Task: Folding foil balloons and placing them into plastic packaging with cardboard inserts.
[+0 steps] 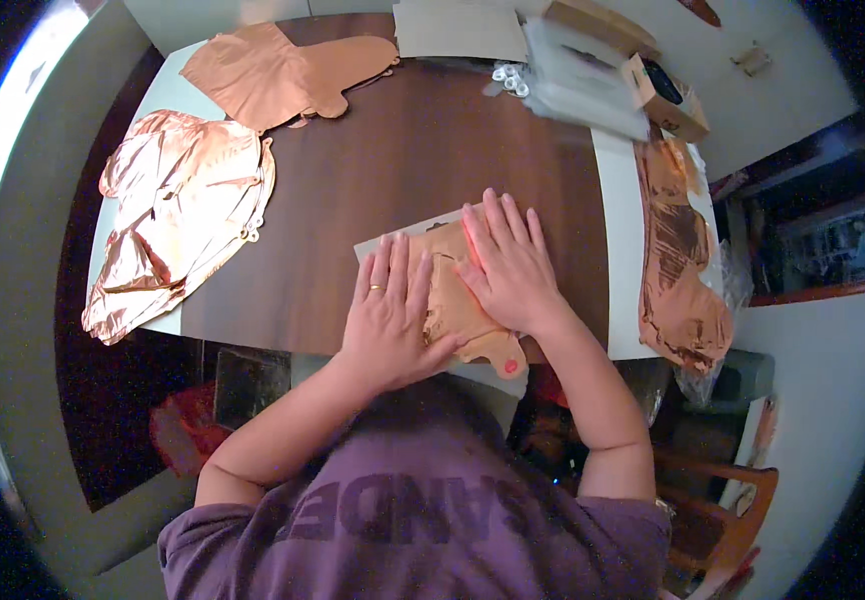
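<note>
A folded, deflated rose-gold foil balloon (461, 303) lies at the near edge of the table, on top of a pale grey card (376, 246). Its rounded tab with a red spot points toward me, over the table edge. My left hand (389, 310) rests flat on the left part of the foil and card, fingers straight, a ring on one finger. Palm down on the right part of the foil lies my right hand (511, 265), its fingers spread and reaching past the foil's far edge. Both hands are open, pressing on the foil without gripping it.
More flat foil balloons lie on the table: a shiny one (193, 200) at left, a matte one (288, 75) at far left, another (681, 260) along the right side. Clear plastic sleeves (578, 75), white rings (511, 80), a flat grey board (461, 32) and a small cardboard box (688, 112) sit at the back.
</note>
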Available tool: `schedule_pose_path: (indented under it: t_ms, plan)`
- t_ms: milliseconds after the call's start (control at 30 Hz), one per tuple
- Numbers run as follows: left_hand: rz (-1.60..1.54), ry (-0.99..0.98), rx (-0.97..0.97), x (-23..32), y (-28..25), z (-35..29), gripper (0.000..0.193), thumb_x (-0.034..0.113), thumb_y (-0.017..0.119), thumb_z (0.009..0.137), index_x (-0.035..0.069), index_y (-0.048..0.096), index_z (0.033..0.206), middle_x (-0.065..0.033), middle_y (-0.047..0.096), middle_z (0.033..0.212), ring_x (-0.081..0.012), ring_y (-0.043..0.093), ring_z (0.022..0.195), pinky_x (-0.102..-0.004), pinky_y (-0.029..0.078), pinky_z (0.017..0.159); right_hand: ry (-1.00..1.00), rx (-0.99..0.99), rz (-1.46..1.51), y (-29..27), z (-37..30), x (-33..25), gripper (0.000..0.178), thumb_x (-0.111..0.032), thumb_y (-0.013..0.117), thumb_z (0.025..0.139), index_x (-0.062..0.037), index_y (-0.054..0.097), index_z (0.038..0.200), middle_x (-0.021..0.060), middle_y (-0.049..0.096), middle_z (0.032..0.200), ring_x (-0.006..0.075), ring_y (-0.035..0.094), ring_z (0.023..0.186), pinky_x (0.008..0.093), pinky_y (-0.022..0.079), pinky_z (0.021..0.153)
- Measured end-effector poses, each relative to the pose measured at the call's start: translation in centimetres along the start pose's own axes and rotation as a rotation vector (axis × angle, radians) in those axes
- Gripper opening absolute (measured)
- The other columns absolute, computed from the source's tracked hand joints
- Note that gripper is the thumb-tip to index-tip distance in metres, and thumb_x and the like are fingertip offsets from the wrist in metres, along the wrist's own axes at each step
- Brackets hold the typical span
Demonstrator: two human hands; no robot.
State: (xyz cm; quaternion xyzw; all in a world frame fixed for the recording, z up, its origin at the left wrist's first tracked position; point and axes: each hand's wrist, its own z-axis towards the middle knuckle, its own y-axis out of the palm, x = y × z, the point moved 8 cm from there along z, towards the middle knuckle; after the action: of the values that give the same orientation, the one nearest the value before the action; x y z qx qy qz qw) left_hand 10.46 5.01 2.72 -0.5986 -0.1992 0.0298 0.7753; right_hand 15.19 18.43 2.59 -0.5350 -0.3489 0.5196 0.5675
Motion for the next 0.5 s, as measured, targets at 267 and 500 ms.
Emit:
schedule_pose_path:
  t_ms: [267, 500]
  plan:
    - [-0.112, 0.398, 0.137, 0.2, -3.4, -1.9, 0.058, 0.042, 0.072, 0.079, -0.001, 0.059, 0.116, -0.0199, 0.059, 0.119, -0.0383, 0.056, 0.113, -0.0511, 0.043, 0.099, 0.122, -0.058, -0.029, 0.8, -1.3, -0.3, 0.067, -0.041, 0.046, 0.097, -0.0047, 0.026, 0.150, 0.0258, 0.020, 0.155, 0.0433, 0.020, 0.143, 0.0553, 0.014, 0.116]
    - [0.008, 0.783, 0.126, 0.3, -4.8, -2.6, 0.036, 0.017, 0.066, 0.078, -0.004, 0.063, 0.107, -0.0147, 0.066, 0.104, -0.0300, 0.065, 0.099, -0.0447, 0.051, 0.092, 0.267, -0.029, 0.059, 0.7, -1.7, -0.5, 0.071, -0.043, 0.047, 0.095, -0.0026, 0.026, 0.149, 0.0279, 0.020, 0.154, 0.0449, 0.017, 0.144, 0.0593, 0.010, 0.115]
